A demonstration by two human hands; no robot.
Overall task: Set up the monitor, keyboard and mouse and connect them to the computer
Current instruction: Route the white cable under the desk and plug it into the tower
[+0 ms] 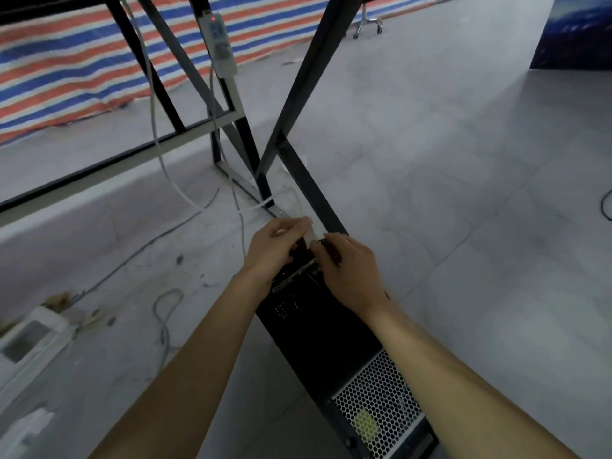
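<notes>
Pinching the white plug [313, 232] with curled fingers of left hand [275, 250] and right hand [351, 273], at the far end of the black computer [318, 329] on the floor [463, 193]. Line it up straight first. Push in slow and gentle. No hard wiggling.

Both bare forearms extend forward and converge toward one point. The left hand [273, 248] has its fingers curled and pinches a white connector [314, 230] from the left side. The right hand [352, 270], back facing up, pinches the same connector from the right. The fingertips of both hands nearly touch. Both wrists are close to straight.
</notes>
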